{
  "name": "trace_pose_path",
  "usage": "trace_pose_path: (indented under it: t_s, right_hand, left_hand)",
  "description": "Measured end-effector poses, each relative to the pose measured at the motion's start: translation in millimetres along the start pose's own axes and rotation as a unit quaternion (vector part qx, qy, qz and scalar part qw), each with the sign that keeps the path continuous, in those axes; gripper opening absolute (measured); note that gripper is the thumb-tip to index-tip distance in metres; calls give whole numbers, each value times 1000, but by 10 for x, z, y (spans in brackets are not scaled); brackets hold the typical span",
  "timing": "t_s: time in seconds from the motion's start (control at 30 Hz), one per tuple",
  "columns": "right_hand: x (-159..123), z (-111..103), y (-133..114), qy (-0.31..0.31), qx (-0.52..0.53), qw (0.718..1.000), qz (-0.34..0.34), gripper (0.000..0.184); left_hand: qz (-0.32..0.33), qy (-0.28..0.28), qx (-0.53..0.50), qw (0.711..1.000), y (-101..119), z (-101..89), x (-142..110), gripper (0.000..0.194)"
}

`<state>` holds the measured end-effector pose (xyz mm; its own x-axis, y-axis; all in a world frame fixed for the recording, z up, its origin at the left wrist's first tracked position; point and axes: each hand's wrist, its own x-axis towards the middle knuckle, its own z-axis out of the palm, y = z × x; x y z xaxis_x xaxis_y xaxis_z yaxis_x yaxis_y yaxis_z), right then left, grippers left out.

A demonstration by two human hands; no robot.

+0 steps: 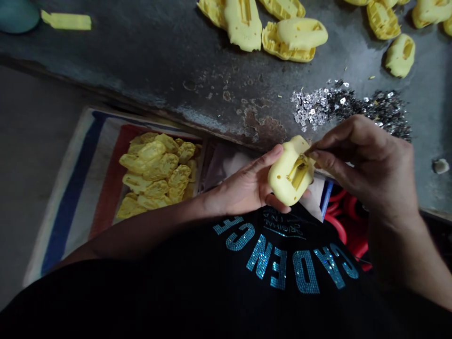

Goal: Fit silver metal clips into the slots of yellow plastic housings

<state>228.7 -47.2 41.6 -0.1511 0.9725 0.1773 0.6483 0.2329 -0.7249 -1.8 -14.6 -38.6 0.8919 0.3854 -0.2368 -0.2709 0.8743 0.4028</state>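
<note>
My left hand (247,186) grips a yellow plastic shell (287,176) just in front of my chest, fingers wrapped round its underside. A slot with a small metal piece shows in the shell's upper face. My right hand (367,162) is pinched, thumb and forefinger pressed together at that slot; what they hold is too small to make out. Both hands hover at the near edge of the worn dark metal table (169,70).
A heap of small shiny metal parts (348,106) lies on the table just beyond my right hand. More yellow shells (294,37) are scattered along the far side. Below left, a striped sack (84,174) holds a pile of yellow shells (157,174). Red plastic items (348,221) sit under my right wrist.
</note>
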Motion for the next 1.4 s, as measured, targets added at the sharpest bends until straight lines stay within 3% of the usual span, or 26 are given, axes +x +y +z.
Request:
trace_pose_path:
  t_s: [0.1, 0.23, 0.5, 0.8, 0.93, 1.23, 1.33, 1.4]
  right_hand:
    - [-96, -1, 27, 33, 41, 998, 15, 11]
    - [-169, 41, 113, 46, 26, 998, -45, 15]
    - [19, 110, 287, -41, 35, 997, -56, 47]
    - [134, 508, 197, 37, 93, 990, -95, 44]
    - [285, 590, 144, 37, 57, 989, -132, 48]
    - [708, 768, -87, -34, 2, 983, -180, 53]
    - [1014, 738, 3, -114, -33, 972, -201, 56]
    - [1356, 565, 226, -162, -111, 965, -174, 64]
  left_hand:
    - [-7, -8, -9, 1000, 18, -23, 3, 78]
    - [-8, -6, -1, 1000, 10, -17, -11, 82]
    - [112, 108, 109, 982, -135, 37, -58, 80]
    - [149, 135, 211, 957, -1, -77, -396, 67]
    - [165, 164, 236, 944, 63, -199, -497, 63]
    - [245, 234, 213, 916, 2, -629, -578, 47]
    - [256, 320, 173, 896, -35, -810, -709, 50]
    - [279, 402, 168, 856, 0, -941, -935, 61]
